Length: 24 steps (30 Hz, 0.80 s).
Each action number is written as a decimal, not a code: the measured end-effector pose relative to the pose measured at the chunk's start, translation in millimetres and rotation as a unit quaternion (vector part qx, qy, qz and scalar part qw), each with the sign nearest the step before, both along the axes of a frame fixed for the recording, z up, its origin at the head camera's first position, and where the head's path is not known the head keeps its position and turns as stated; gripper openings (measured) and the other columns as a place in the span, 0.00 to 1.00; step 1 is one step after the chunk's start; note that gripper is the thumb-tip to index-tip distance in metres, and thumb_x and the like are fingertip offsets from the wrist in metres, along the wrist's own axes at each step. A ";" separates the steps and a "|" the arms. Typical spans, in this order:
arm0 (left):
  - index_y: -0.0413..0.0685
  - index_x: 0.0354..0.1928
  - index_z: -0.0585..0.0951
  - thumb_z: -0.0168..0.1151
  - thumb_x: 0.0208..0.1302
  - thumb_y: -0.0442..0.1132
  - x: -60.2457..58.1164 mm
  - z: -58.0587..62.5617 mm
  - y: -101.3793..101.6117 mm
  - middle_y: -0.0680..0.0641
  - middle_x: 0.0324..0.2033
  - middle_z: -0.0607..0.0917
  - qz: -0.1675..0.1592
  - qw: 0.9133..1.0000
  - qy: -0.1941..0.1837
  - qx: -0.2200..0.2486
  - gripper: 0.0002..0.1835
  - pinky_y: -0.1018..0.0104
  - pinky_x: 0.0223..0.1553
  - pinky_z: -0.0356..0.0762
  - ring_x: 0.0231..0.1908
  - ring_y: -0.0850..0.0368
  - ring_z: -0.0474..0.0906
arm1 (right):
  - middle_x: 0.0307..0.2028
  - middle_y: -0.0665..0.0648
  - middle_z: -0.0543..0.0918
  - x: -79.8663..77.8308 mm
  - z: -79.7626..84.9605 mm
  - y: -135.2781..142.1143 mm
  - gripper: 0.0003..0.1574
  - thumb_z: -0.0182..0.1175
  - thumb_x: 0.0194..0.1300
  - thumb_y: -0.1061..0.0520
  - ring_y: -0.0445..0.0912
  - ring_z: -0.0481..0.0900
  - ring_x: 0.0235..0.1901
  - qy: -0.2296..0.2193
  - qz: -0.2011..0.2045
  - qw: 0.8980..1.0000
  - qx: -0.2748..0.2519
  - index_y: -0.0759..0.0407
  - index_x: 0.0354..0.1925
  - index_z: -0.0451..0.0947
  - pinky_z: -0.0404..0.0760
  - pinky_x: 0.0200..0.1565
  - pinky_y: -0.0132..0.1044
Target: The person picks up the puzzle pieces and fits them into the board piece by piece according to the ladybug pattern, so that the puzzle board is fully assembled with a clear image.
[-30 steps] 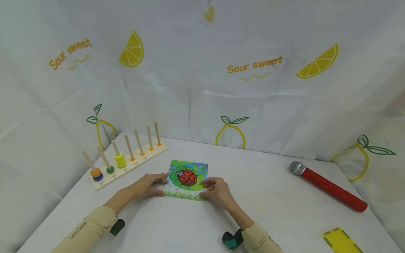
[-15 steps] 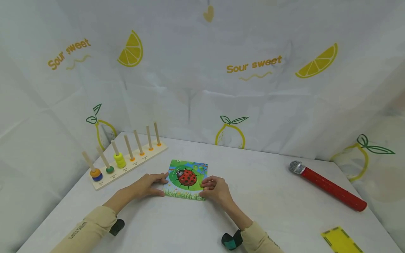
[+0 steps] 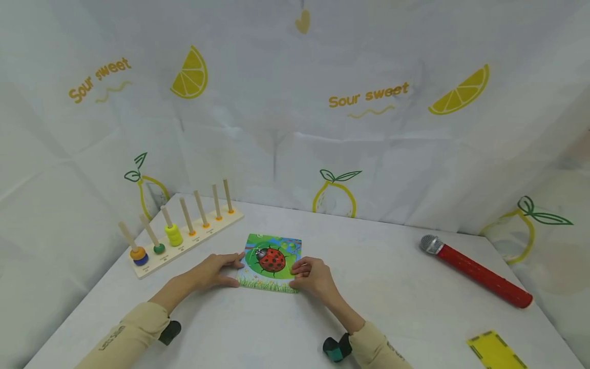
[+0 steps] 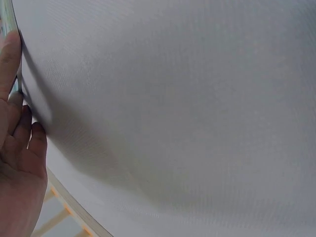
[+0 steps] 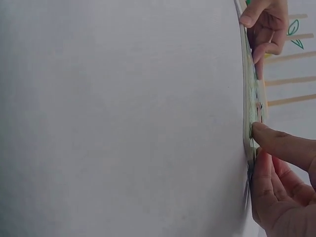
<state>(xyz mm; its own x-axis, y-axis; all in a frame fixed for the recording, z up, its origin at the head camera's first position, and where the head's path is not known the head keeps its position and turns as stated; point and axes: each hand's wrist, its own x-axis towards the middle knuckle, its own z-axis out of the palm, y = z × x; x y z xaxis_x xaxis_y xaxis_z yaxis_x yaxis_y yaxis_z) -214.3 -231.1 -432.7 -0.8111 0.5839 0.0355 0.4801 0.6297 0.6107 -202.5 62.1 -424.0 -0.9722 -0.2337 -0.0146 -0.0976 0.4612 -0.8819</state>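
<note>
A square ladybug puzzle (image 3: 271,260) lies on the white table in the middle of the head view, its picture facing up. My left hand (image 3: 214,270) holds its left edge, the thumb near the front corner and a finger farther back. At the opposite edge, my right hand (image 3: 315,277) pinches the board near its front corner. The right wrist view shows the right thumb (image 5: 281,143) on the upper face and fingers against the edge. In the left wrist view only a strip of the puzzle (image 4: 9,22) shows beside the left thumb.
A wooden peg rack (image 3: 198,237) with coloured beads on some pegs stands at the left. A red microphone (image 3: 481,274) lies on the right, and a yellow rectangular piece (image 3: 498,349) near the front right. A white printed cloth (image 3: 276,113) hangs behind the table.
The right hand's fingers have shifted slightly at the puzzle's edge. The puzzle and the left hand stay in place.
</note>
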 end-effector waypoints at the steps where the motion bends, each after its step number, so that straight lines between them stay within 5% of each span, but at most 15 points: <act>1: 0.32 0.63 0.70 0.69 0.56 0.45 -0.5 -0.2 0.0 0.44 0.52 0.83 0.002 1.000 0.000 0.001 0.37 0.46 0.61 0.65 0.62 0.40 0.69 | 0.32 0.60 0.86 -0.3 0.5 -0.4 0.18 0.73 0.44 0.71 0.41 0.80 0.27 -0.001 0.001 1.000 0.000 0.69 0.37 0.79 0.79 0.31 0.30; 12: 0.47 0.47 0.81 0.70 0.56 0.43 -6.4 6.3 -12.2 0.40 0.58 0.77 0.034 0.999 -0.018 0.030 0.17 0.45 0.59 0.68 0.60 0.40 0.72 | 0.31 0.59 0.86 -2.5 0.7 -4.7 0.19 0.73 0.43 0.72 0.40 0.79 0.27 -0.013 0.007 1.000 0.003 0.70 0.37 0.79 0.79 0.31 0.29; 17: 0.42 0.51 0.80 0.63 0.64 0.40 -4.2 9.4 -18.8 0.37 0.58 0.77 0.052 0.998 0.019 0.035 0.15 0.43 0.58 0.68 0.60 0.36 0.70 | 0.32 0.60 0.85 -3.2 -0.7 -4.2 0.19 0.72 0.45 0.72 0.40 0.78 0.27 -0.016 0.012 1.000 -0.008 0.70 0.38 0.78 0.79 0.32 0.30; 24: 0.42 0.65 0.70 0.51 0.73 0.45 6.0 6.1 -27.7 0.33 0.65 0.68 0.116 0.993 0.007 0.028 0.24 0.34 0.63 0.53 0.67 0.29 0.53 | 0.48 0.69 0.80 0.7 -3.7 1.4 0.21 0.65 0.57 0.70 0.46 0.81 0.36 -0.044 0.024 0.989 -0.139 0.73 0.50 0.75 0.81 0.37 0.31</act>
